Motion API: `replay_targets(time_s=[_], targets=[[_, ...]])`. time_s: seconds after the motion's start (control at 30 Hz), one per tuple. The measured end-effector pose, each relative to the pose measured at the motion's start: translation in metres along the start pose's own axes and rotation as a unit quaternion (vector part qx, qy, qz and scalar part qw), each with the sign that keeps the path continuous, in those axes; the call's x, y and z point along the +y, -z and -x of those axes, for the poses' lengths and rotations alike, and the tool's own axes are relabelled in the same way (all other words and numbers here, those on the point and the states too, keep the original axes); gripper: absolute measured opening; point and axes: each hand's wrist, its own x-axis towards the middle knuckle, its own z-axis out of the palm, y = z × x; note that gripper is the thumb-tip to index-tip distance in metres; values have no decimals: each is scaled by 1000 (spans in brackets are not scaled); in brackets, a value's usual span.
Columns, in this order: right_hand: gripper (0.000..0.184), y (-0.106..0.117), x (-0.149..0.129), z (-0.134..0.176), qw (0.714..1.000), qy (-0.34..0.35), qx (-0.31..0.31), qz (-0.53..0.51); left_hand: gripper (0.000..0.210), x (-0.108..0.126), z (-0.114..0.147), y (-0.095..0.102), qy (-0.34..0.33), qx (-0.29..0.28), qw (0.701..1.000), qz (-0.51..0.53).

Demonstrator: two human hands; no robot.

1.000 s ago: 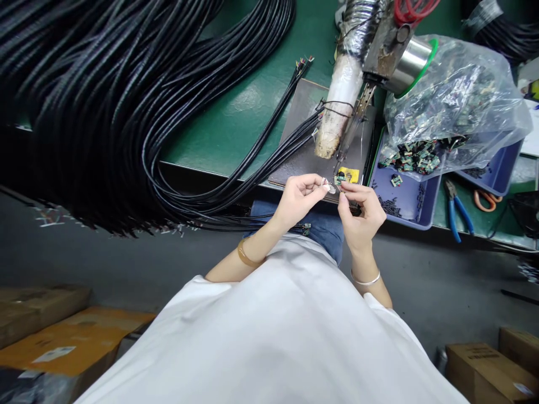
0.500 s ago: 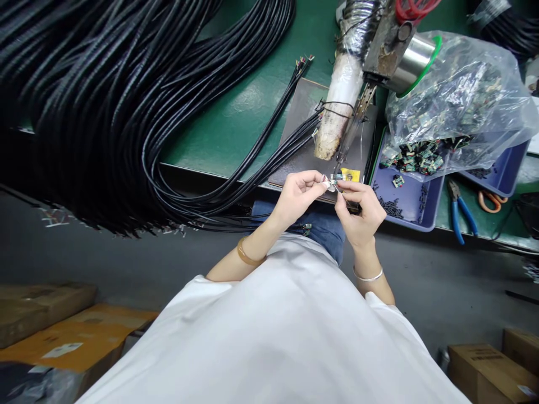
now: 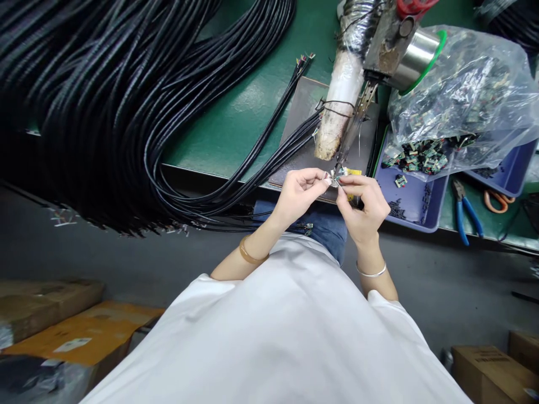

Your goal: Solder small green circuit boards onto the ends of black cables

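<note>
Small workpiece (image 3: 334, 180) held beneath a downward-slanting metal rod (image 3: 351, 130)

The green bench (image 3: 252, 95) bears, at left, a thick black cable bundle (image 3: 105, 112) that spills over its near edge. At right, a clear bag (image 3: 467, 53) of small circuit boards slumps partly across a blue-violet tray (image 3: 440, 207). Ahead of me, a brown plate (image 3: 297, 106) lies under several loose cables (image 3: 292, 144), whose long axes slope up and rightward. A white wrapped tube (image 3: 341, 92) stands just beyond my hands and, with the metal rod beside it, blocks the straight way forward; the rod's tip points down at the workpiece. My left hand (image 3: 301, 191) pinches the workpiece over the plate's near edge; my right hand (image 3: 365, 205) faces it, thumb and forefinger pinching a thin strand (image 3: 338, 183). Blue-handled pliers (image 3: 465, 210) lie right of the tray. The workpiece's exposed part points rightward, from my left fingertips toward my right; the fingers cover much of it, so I cannot tell its full long axis. The strand slopes up and leftward, toward the workpiece.
</note>
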Motion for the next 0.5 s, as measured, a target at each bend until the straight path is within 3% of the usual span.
replay_targets(time_s=[0.5], targets=[[15,5,-5,-4,999,26,-22,20,20,1,1,1,-1,-2,1000,-4]])
